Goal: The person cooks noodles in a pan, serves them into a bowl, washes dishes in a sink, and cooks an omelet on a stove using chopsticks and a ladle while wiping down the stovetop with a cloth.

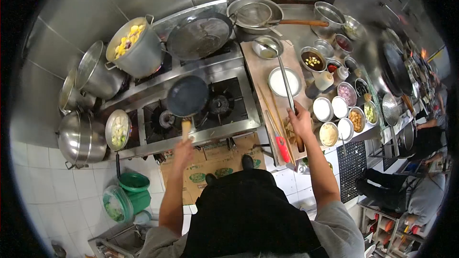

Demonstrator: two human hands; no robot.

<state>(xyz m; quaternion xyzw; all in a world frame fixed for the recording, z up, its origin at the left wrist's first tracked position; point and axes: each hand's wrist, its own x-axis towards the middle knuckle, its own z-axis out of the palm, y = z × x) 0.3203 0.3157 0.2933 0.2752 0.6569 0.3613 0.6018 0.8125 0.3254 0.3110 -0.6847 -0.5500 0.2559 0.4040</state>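
Note:
My left hand (182,151) is closed round the wooden handle of a dark frying pan (187,96), which is over the stove's front burners. Nothing shows inside the pan. My right hand (301,123) grips a long ladle (284,74) by its handle. The ladle's bowl end is at a small metal bowl (267,52) on the wooden board (253,59); whether it touches the contents I cannot tell. Below the ladle's shaft stands a bowl of white powder or liquid (277,83). Long wooden sticks (267,114) and a red-handled tool (282,150) lie beside my right hand.
A tall pot (143,55) of yellow chunks, a wide dark pan (200,38) and a small pan of food (118,131) stand on the stove (205,136). Several ingredient bowls (322,109) and squeeze bottles (324,81) crowd the right. Other people (425,193) are at far right.

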